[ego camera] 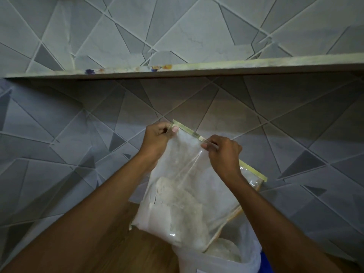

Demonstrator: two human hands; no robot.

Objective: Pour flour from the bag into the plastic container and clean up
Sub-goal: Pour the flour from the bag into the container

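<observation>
Pinches the top strip of the bag (197, 184) with the left hand (156, 139) at centre frame, fingers curled, thumb pressed on the strip's left end. Grips the same strip further right with the right hand (223, 154), fingers curled tight. Holds the bag hanging tilted below both hands, flour (177, 209) settled low inside. Lower corner at the mouth of the plastic container (250, 261), lower right of frame, on the wooden worktop (145, 253).

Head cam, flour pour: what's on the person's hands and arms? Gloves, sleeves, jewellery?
Nothing worn in view. Left hand and right hand are bare: no gloves, rings, watch or bands. Forearms are uncovered down to the frame edge, no sleeve showing.
</observation>
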